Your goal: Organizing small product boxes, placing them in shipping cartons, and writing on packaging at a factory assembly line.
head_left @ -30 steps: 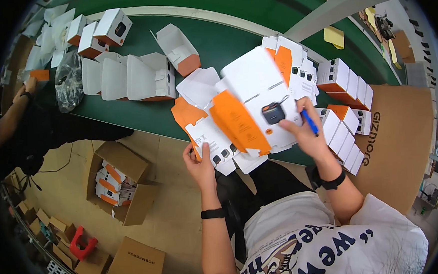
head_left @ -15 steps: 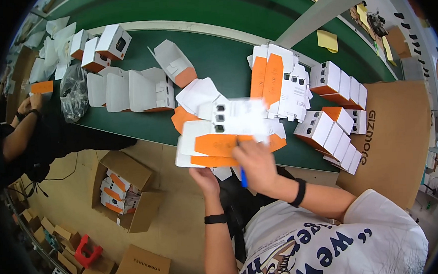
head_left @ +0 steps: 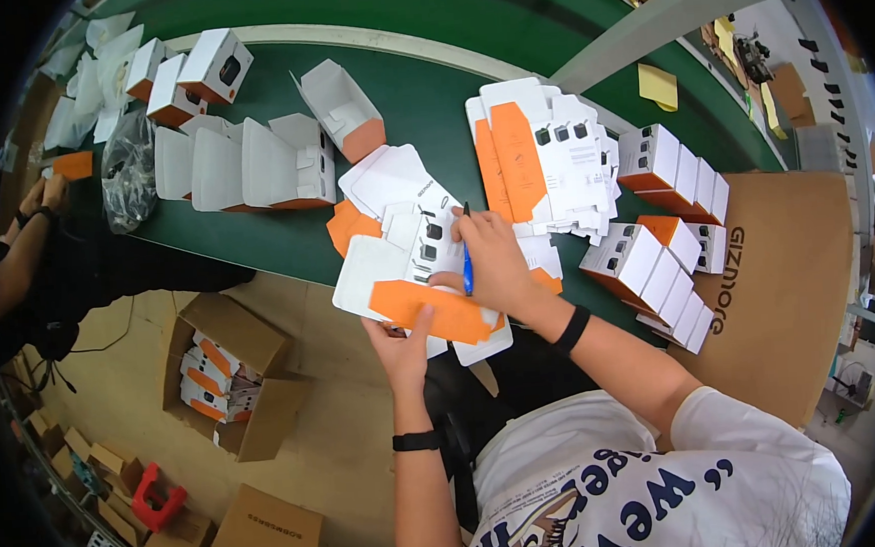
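A flat white and orange carton blank (head_left: 398,286) lies over the near edge of the green table (head_left: 417,104). My left hand (head_left: 402,341) grips its lower edge from beneath, thumb on the orange flap. My right hand (head_left: 492,265) presses on the blank's right side and holds a blue pen (head_left: 466,262) between its fingers. More flat blanks (head_left: 392,181) lie under and behind it. A fanned stack of blanks (head_left: 541,162) sits just right of my right hand.
Folded white and orange boxes (head_left: 657,250) stand in rows at the right by a brown cardboard sheet (head_left: 789,282). Half-formed cartons (head_left: 251,165) and finished boxes (head_left: 190,68) line the left. An open floor box (head_left: 229,382) sits below. Another person's arm (head_left: 25,249) shows at far left.
The carton blank was lifted and turned in both hands, then lowered toward me. My right hand slid from the blank's underside onto its top right, pen still in it.
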Action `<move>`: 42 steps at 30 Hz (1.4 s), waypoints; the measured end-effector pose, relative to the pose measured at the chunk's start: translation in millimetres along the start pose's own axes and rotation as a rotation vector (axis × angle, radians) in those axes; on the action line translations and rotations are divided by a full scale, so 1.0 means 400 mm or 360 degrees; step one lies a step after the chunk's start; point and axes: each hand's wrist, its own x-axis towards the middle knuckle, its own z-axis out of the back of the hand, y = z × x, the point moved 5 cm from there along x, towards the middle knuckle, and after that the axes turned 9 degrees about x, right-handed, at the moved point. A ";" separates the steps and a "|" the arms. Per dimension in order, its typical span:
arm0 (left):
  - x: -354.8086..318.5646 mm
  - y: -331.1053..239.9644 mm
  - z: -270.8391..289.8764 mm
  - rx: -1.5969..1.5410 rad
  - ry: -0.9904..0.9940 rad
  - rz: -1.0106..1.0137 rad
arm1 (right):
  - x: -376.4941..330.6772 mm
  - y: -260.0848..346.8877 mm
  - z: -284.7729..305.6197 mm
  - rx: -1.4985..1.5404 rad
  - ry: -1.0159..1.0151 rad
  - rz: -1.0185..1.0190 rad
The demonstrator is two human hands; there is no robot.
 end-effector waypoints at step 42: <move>0.058 0.007 0.026 0.0077 -0.0137 0.0012 | -0.007 -0.028 -0.060 0.0381 -0.0042 -0.0280</move>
